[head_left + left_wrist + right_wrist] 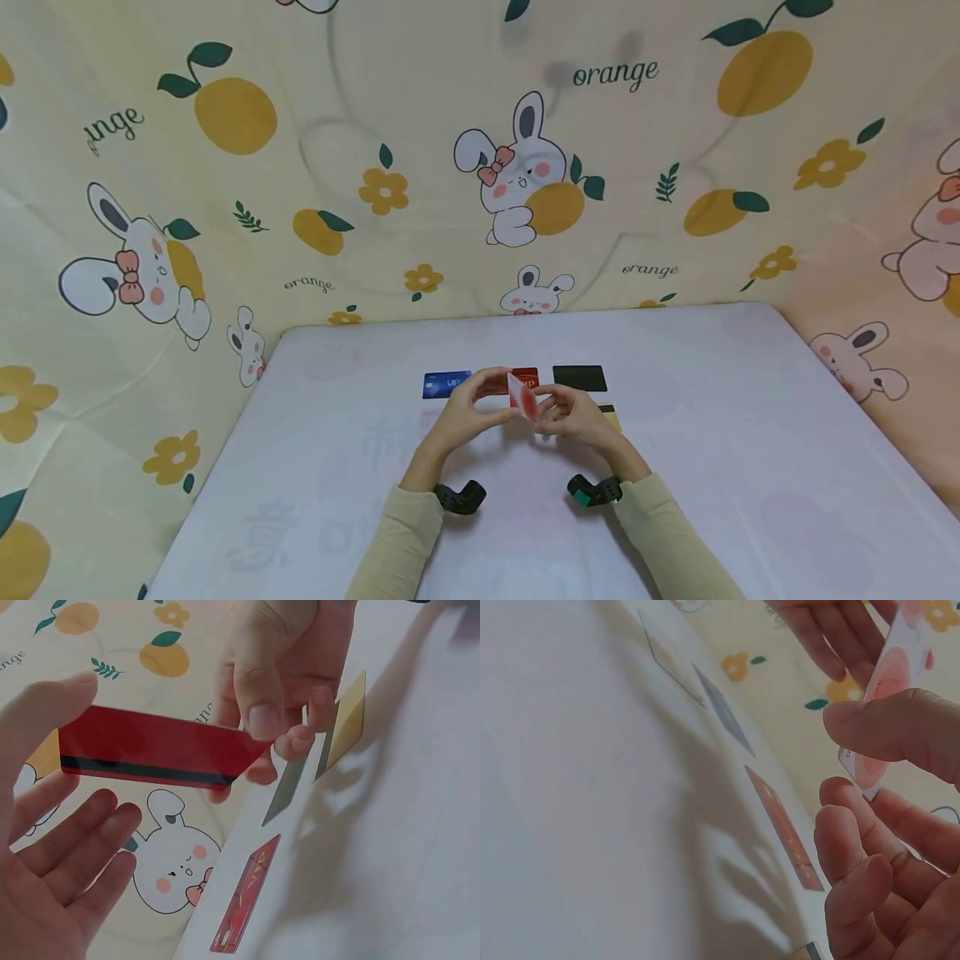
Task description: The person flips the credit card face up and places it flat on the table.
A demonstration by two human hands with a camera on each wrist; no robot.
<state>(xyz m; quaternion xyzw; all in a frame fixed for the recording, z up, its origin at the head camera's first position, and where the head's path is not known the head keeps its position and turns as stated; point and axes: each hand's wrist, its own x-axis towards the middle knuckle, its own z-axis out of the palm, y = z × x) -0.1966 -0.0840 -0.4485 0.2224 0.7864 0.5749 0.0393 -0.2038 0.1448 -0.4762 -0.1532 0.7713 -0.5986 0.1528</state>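
A plastic card (pixel 522 397) is held up above the table between both hands. In the left wrist view the card (pixel 150 746) shows a red face with a black stripe; its other face (pixel 889 675) looks white with a pink-red round print in the right wrist view. My left hand (pixel 471 417) holds one end by the edges, between thumb and index finger, its other fingers loosely bent. At the opposite end my right hand (pixel 572 414) pinches the card, with the thumb (pixel 892 727) on the printed face.
On the white table (pixel 337 475) lie a blue VIP card (pixel 445 385), a red VIP card (pixel 529 377), a black card (pixel 580 377), a partly hidden gold card (pixel 610 415) and a pale card (pixel 430 419). A patterned cloth (pixel 420 108) hangs behind.
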